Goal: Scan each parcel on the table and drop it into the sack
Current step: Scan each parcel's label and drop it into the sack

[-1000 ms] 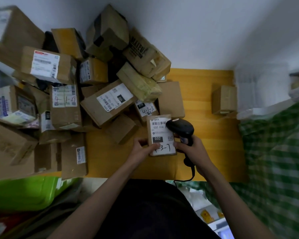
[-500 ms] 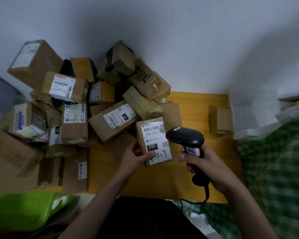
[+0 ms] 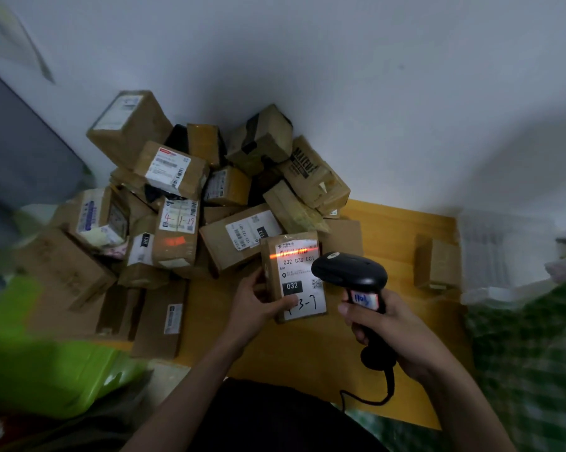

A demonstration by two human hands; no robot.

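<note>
Head view: left hand [image 3: 257, 303] fingers gripped labelled parcel [image 3: 294, 275], long axis away; right hand [image 3: 386, 327] fingers wrapped barcode scanner [image 3: 350, 272] just right, beam crossing barcode.

Dim room, pale wall [image 3: 356, 76] behind a yellow wooden table [image 3: 402, 223].

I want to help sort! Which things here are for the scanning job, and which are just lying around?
For the job:
- parcel held in the left hand
- scanner gripped by the right hand, red beam on the label
- pile of parcels waiting
- lone small box
- green checked sack

Just lying about:
- green bin
- white foam packing
</note>
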